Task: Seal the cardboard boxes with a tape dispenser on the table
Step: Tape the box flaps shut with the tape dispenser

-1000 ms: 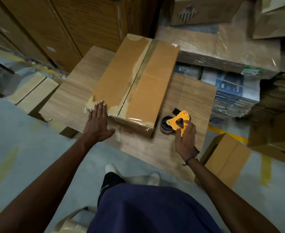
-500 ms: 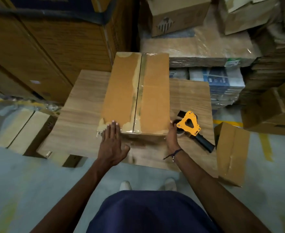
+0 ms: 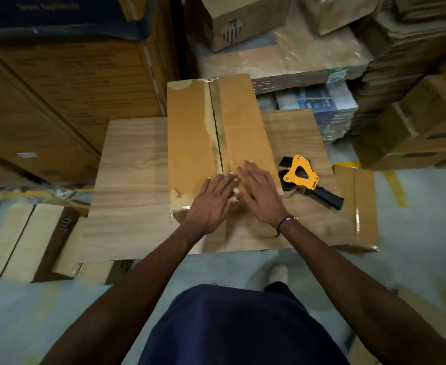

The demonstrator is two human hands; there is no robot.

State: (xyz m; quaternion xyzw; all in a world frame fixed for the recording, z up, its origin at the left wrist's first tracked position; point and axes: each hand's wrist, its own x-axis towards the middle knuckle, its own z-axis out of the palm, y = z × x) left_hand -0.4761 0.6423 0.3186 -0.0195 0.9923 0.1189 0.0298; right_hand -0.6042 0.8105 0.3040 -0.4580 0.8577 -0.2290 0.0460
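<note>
Now my right hand (image 3: pixel 262 194) has let go of the tape dispenser (image 3: pixel 302 177) and come over onto the box. A moment ago it was down at the near end of the cardboard box (image 3: pixel 192 143), and before that it was on the yellow tool. My left hand (image 3: pixel 212 200) has slid in from the near left corner toward the middle. Both hands lie flat, fingers straight and spread, holding nothing, pressing side by side on the near end of the top, right over the middle seam.

I think this means the taping of this box is done, and I am rubbing the strip down so it sticks.

The box sits in the middle of the wooden table (image 3: pixel 135 167), long way pointing away from me. Its two top flaps are closed. A shiny strip of tape (image 3: pixel 220 122) runs along the seam between them. Pale torn patches show by the seam and at two left corners.

The tape dispenser lies on the table just beside the right side of the box, with its black handle pointing toward me and to the right. Nobody is touching it.
</note>
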